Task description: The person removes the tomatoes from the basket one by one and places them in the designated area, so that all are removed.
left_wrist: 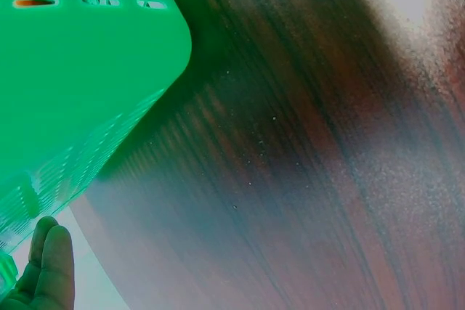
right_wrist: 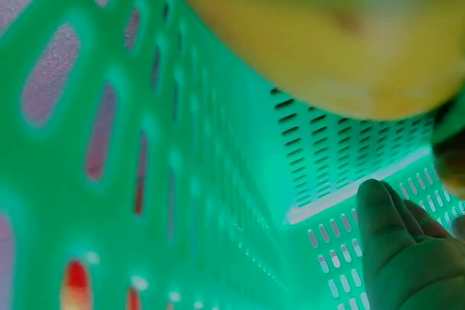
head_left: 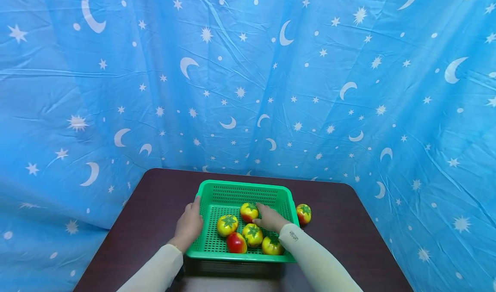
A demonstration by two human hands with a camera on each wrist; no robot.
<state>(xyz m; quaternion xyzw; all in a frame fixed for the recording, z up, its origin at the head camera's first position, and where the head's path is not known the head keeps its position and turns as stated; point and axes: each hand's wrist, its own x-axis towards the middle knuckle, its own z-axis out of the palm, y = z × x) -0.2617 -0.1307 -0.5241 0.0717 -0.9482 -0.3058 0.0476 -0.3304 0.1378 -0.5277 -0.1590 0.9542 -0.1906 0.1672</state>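
Note:
A green plastic basket holds several yellow-and-red tomatoes, including a yellow tomato and a red one. My left hand holds the basket's left rim, its fingers stretched along the outside wall. Inside the basket, my right hand is at the right side of a tomato. Its fingers look straight in the right wrist view, and the thumb is mostly cut off. Close to that camera is a large blurred tomato.
Another tomato lies on the dark brown table, just outside the basket's right wall. A blue curtain with white moons and stars hangs behind the table and at its sides.

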